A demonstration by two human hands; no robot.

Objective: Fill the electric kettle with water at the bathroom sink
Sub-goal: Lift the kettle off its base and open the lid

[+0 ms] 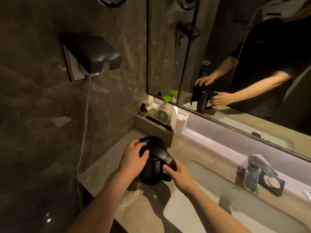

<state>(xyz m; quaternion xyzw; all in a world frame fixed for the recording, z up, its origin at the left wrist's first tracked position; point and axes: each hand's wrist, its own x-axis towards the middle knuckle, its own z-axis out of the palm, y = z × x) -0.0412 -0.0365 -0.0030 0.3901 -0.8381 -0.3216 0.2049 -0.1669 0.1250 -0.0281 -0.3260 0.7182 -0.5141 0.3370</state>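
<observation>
While the black kettle [152, 163] stands on the counter [107, 167] left of the sink [188, 211], the left hand [133, 157] lies spread on its lid. The right hand [179, 174] grips the handle.

Kettle [152, 167] looks like black plastic w/ a soft satin sheen, lid smooth & slightly glossy; countertop [107, 167] is polished beige stone, veined, reflecting light. Wall [42, 106] is dark marble-look slab, glossy w/ pale veins, & the wall-mounted hair dryer [94, 54] on it is matt black plastic. Sink [193, 214] is smooth white glazed ceramic, tap [252, 172] shiny chrome metal, mirror [235, 56] glass in a thin dark metal frame, soap bottle [164, 110] translucent plastic w/ glossy green pump.
</observation>
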